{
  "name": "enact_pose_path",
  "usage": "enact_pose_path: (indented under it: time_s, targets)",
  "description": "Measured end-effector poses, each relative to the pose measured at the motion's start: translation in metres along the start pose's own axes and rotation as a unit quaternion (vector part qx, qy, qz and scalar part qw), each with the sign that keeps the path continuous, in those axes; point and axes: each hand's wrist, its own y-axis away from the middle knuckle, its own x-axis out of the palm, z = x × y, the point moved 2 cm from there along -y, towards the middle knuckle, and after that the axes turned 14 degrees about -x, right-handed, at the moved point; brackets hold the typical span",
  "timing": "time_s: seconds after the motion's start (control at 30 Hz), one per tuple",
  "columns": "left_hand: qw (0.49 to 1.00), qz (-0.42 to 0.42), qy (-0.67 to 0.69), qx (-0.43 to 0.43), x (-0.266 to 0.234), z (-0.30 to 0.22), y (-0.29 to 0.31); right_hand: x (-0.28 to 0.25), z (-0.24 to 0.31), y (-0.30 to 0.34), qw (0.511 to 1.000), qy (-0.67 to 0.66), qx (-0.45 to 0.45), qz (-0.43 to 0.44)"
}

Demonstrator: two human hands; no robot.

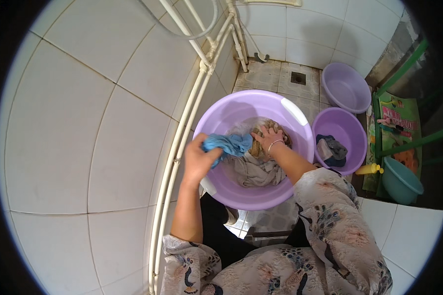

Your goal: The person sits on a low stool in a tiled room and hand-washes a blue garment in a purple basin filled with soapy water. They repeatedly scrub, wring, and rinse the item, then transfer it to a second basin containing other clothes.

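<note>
A large purple basin (251, 199) with white handle grips stands in front of me, with wet laundry and some water in it. At its left rim my left hand (200, 156) is closed on a blue cloth (229, 145), which hangs bunched over the inside of the basin. Inside the basin my right hand (268, 137), with a bracelet at the wrist, lies with fingers spread on a brown patterned cloth (283, 139). Nearer to me in the basin lies a grey-beige cloth (256, 172), crumpled and wet.
To the right stands a smaller purple basin (357, 135) holding dark and grey clothes (333, 150). Behind it is a pale purple basin (347, 88). A yellow bottle (369, 169) and a teal basin (401, 182) are by a green-framed rack. Pipes (174, 162) run along the left wall; a floor drain (298, 78) lies beyond.
</note>
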Motion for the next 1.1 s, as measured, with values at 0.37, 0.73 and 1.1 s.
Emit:
enact_pose_path:
  time_s: [0.37, 0.73, 1.1]
  targets:
    - [0.864, 0.304, -0.399, -0.04, 0.082, 0.105, -0.053, -0.004, 0.002, 0.019, 0.989, -0.087, -0.107, 0.057]
    - [0.825, 0.101, -0.556, 0.016, 0.13, 0.112, -0.1, 0.02, -0.01, 0.01, 0.997, -0.001, 0.049, 0.056]
    - [0.929, -0.09, -0.217, -0.285, 0.144, 0.162, -0.146, 0.02, -0.034, -0.058, 0.945, -0.192, 0.185, -0.189]
